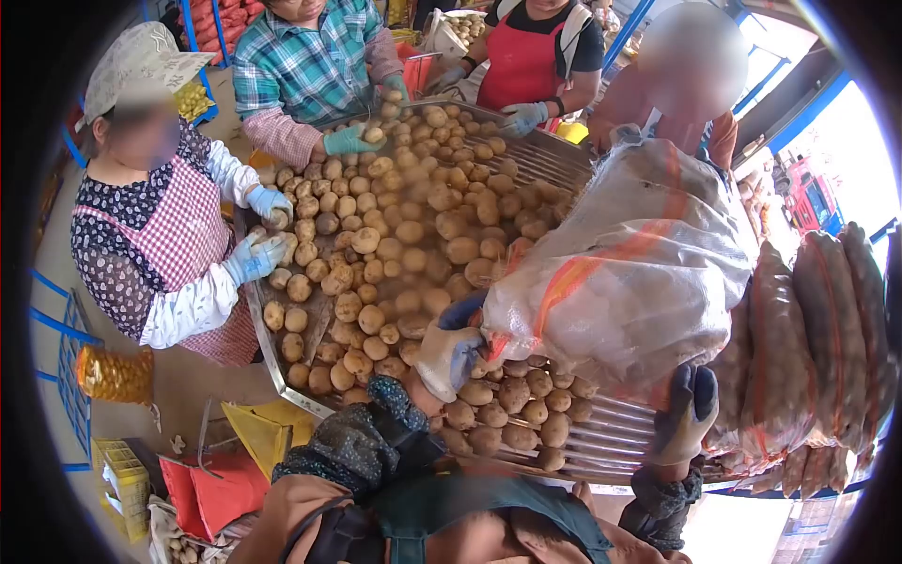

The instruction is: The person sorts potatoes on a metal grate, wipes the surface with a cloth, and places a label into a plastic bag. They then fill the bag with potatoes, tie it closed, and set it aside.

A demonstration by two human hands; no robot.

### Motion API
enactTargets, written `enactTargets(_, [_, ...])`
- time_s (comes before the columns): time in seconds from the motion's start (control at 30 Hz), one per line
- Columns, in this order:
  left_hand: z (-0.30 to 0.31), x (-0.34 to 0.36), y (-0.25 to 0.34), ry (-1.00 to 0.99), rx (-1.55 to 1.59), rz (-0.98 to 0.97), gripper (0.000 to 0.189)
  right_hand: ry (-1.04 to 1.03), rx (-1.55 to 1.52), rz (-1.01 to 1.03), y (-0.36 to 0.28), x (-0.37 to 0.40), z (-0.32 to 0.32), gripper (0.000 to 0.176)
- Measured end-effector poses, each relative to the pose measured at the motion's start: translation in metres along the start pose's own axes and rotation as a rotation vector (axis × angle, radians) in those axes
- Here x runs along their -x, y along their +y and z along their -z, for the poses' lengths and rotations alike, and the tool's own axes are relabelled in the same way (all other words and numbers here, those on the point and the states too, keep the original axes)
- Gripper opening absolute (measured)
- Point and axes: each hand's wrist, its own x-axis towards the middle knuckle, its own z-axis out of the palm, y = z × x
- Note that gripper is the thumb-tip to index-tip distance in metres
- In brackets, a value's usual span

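At 3 o'clock in the head view, a translucent woven sack [615, 291] with orange stripes lies over the right part of the slatted bench [615, 446]. Loose potatoes [365, 241] spread from the centre toward 10 o'clock. Just below centre, at 6 o'clock, the gloved left hand [449, 355] grasps the sack's near left corner, fingers closed on the fabric. At 4 o'clock, the gloved right hand [686, 414] is at the near right edge, fingers partly curled; whether they grip cannot be told. Filled sacks [775, 348] stand between 3 and 4 o'clock.

Handling: the fabric appears thin, limp and slippery. Fabric alone should be light; any load inside, not clearly visible, would add weight and shift. Recommended hold: a gathered fold at each near corner, fingers wrapped fully around.
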Motion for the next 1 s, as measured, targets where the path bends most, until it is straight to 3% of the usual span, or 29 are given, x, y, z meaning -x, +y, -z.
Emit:
enactTargets(0.1, [0.021, 0.002, 0.011, 0.029, -0.032, -0.036, 0.053, -0.074, 0.032, 0.057, -0.017, -0.013, -0.021, 0.016])
enactTargets(0.17, [0.049, -0.005, 0.012, 0.034, 0.024, -0.091, 0.049, -0.120, -0.167, -0.032, -0.019, -0.019, -0.047, 0.011])
enactTargets(0.23, [0.068, -0.004, 0.018, 0.094, -0.551, -0.289, 0.045, -0.203, -0.188, -0.037, -0.045, -0.026, -0.074, 0.009])
enactTargets(0.27, [0.098, -0.010, 0.004, -0.050, -0.411, -0.437, 0.043, -0.232, -0.187, 0.078, -0.052, -0.030, -0.088, 0.008])
enactTargets(0.3, [0.115, -0.010, 0.009, -0.052, -0.415, -0.428, 0.043, -0.256, -0.188, 0.191, -0.059, -0.032, -0.103, 0.007])
enactTargets(0.37, [0.136, -0.013, 0.026, 0.135, -1.067, -0.611, 0.035, -0.318, -0.048, 0.454, -0.094, -0.040, -0.124, 0.004])
enactTargets(0.4, [0.127, -0.011, 0.037, 0.109, -1.066, -0.609, 0.035, -0.375, -0.116, 0.294, -0.092, -0.044, -0.137, 0.002])
enactTargets(0.43, [0.106, -0.002, 0.057, 0.167, -0.681, -0.484, 0.037, -0.426, -0.189, 0.131, -0.089, -0.046, -0.149, 0.001])
enactTargets(0.5, [0.079, 0.012, 0.086, 0.281, 0.077, -0.188, 0.041, -0.515, -0.312, 0.096, -0.107, -0.046, -0.175, 0.005])
enactTargets(0.57, [0.083, 0.014, 0.091, 0.224, 0.039, -0.182, 0.049, -0.582, -0.509, 0.190, -0.096, -0.039, -0.210, 0.003])
enactTargets(0.63, [0.067, 0.021, 0.100, 0.309, -0.058, -0.206, 0.056, -0.671, -0.330, 0.421, -0.115, -0.037, -0.219, 0.007])
enactTargets(0.7, [0.058, 0.023, 0.103, 0.222, -0.080, -0.252, 0.061, -0.896, -0.486, 0.312, -0.123, -0.030, -0.228, 0.013])
enactTargets(0.77, [0.039, 0.030, 0.113, 0.079, -0.205, -0.429, 0.063, -1.096, -0.506, 0.224, -0.144, -0.031, -0.226, 0.019])
enactTargets(0.8, [0.030, 0.034, 0.121, 0.076, -0.626, -0.475, 0.063, -1.088, -0.518, 0.340, -0.137, -0.027, -0.239, 0.021])
enactTargets(0.83, [0.035, 0.034, 0.121, 0.064, -0.636, -0.466, 0.063, -0.919, -0.503, 0.567, -0.123, -0.019, -0.254, 0.020])
enactTargets(0.93, [0.092, 0.034, 0.112, 0.028, -1.782, -0.836, 0.055, -1.000, -0.410, 0.569, -0.114, -0.007, -0.273, 0.018])
enactTargets(1.0, [0.116, 0.035, 0.105, 0.003, -1.746, -0.758, 0.055, -1.113, -0.130, 0.564, -0.118, -0.001, -0.267, 0.024])
